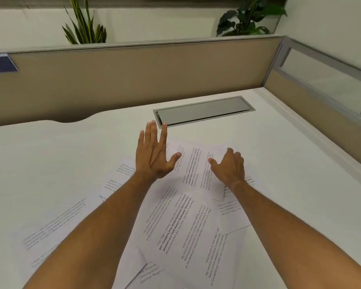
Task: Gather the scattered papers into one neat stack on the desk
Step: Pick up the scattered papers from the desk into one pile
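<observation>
Several white printed papers (181, 222) lie scattered and overlapping across the middle of the white desk (50, 155), from the near left to the centre right. My left hand (154, 155) hovers flat with fingers spread over the far left corner of the topmost far sheet (193, 163). My right hand (229, 167) rests palm down with fingers slightly curled on that sheet's right side. Neither hand grips a paper. My forearms cover parts of the sheets below.
A grey metal cable flap (204, 110) is set into the desk just beyond the hands. Tan partition walls (133, 80) close the back and right sides. Two plants (86, 26) stand behind the back partition.
</observation>
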`<state>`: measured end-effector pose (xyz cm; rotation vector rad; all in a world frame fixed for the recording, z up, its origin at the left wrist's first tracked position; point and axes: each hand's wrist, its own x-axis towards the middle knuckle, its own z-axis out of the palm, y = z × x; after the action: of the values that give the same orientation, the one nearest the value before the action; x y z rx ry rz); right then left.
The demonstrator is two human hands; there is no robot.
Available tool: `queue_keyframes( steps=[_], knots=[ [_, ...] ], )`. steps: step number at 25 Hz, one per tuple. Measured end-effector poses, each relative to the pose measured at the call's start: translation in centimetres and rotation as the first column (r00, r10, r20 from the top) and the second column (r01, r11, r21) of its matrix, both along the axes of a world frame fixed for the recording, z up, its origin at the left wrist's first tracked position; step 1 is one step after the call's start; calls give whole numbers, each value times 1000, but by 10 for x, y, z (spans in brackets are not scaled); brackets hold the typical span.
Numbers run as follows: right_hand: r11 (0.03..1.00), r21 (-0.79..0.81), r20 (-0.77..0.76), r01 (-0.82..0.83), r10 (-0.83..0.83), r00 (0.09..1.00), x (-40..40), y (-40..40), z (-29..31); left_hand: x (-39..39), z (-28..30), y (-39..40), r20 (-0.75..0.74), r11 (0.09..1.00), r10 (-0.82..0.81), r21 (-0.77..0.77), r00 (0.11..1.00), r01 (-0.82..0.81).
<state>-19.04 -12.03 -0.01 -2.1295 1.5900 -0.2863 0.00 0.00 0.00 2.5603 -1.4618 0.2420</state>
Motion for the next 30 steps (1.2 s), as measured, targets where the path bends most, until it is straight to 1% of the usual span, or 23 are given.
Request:
queue_keyframes(
  steps=[1,3,5,6,10,12,14,16,19,21,24,26,27,28,29,30],
  knots=[
    [995,82,18,61,-63,998,3,0,-4,4,-2,1,3,1000,9,0,1000,-9],
    [967,193,-10,169,-170,985,8,-2,-12,15,-7,3,11,1000,25,-9,1000,-25],
    [940,261,-61,217,-209,976,14,-2,-18,24,-16,5,13,999,32,0,999,-32],
    [934,274,-88,230,-214,973,18,-2,-20,27,-18,6,12,999,33,9,999,-34],
    [947,238,-172,216,-178,969,26,-4,-25,36,-26,13,-16,998,62,19,998,-62],
    [944,250,-179,216,-174,968,26,-9,-25,38,-27,16,-32,997,72,18,997,-72],
    [926,288,-152,243,-206,967,22,-12,-25,38,-28,19,-48,996,83,21,995,-82],
    [904,331,-79,270,-258,963,20,-11,-25,38,-28,22,-77,995,96,22,992,-95],
    [884,385,68,265,-314,947,17,-13,-25,40,-28,25,-110,993,118,34,987,-115],
    [873,418,202,251,-358,912,15,-16,-24,40,-28,27,-141,991,136,38,981,-131],
    [857,438,311,270,-426,850,10,-22,-22,40,-26,28,-225,981,196,47,955,-190],
    [829,478,406,290,-502,764,7,-27,-20,39,-22,29,-311,962,257,-12,915,-274],
    [825,484,468,291,-525,710,6,-28,-17,38,-20,30,-358,945,275,-70,892,-319],
    [806,509,497,301,-561,662,5,-30,-14,38,-17,31,-408,924,279,-132,869,-358],
    [806,527,547,270,-565,617,3,-32,-14,39,-15,32,-463,902,274,-179,843,-392],
    [791,559,588,248,-589,554,3,-31,-11,39,-12,33,-523,880,268,-209,809,-426]
  ],
)
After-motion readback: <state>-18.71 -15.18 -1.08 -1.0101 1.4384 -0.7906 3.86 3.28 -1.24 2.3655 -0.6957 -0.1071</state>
